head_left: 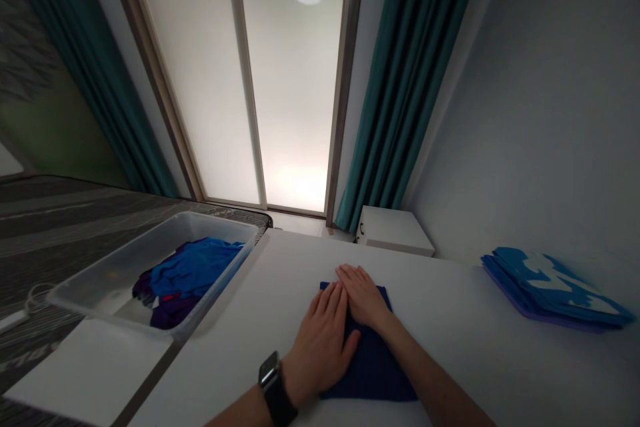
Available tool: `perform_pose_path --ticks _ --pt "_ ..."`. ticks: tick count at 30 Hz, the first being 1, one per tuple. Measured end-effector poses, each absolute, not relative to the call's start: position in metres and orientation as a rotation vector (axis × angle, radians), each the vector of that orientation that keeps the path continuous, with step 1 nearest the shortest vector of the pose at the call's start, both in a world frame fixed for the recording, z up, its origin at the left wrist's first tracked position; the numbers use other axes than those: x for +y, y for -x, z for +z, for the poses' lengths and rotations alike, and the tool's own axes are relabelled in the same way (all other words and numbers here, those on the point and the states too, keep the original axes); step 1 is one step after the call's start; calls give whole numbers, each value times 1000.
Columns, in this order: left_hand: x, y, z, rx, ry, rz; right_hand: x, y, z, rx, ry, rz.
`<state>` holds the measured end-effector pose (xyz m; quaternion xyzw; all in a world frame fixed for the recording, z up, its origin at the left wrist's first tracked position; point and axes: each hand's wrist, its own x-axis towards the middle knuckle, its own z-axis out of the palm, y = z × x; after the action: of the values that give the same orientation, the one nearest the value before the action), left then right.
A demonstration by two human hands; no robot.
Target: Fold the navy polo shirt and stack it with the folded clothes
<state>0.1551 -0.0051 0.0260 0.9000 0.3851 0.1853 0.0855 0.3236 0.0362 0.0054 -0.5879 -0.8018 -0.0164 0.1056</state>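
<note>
A dark blue folded garment [373, 370] lies flat on the white table in front of me. My left hand [325, 333], with a black watch [273, 380] on its wrist, rests palm down on the garment's left part, fingers stretched out. Beside it, my right hand [364, 297] lies flat near the garment's far edge, fingers extended and close to the left fingertips. Both hands press on the cloth without gripping it. Parts of the garment are hidden beneath my hands.
A clear plastic bin [150, 233] with crumpled blue and purple clothes [195, 273] stands at the left. A stack of folded blue clothes [555, 290] lies on the table's [280, 273] right, by the wall. Beyond the table are a white cabinet [395, 230] and teal curtains [400, 80].
</note>
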Motion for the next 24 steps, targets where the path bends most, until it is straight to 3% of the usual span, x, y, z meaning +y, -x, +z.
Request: perform_pose_path --ticks 17,24 --pt "-14 -157 22 1129 -2811 366 12 -365 21 -2205 2063 -167" --pt "4 -154 15 995 -2917 395 -37 -348 16 -2326 1914 71"
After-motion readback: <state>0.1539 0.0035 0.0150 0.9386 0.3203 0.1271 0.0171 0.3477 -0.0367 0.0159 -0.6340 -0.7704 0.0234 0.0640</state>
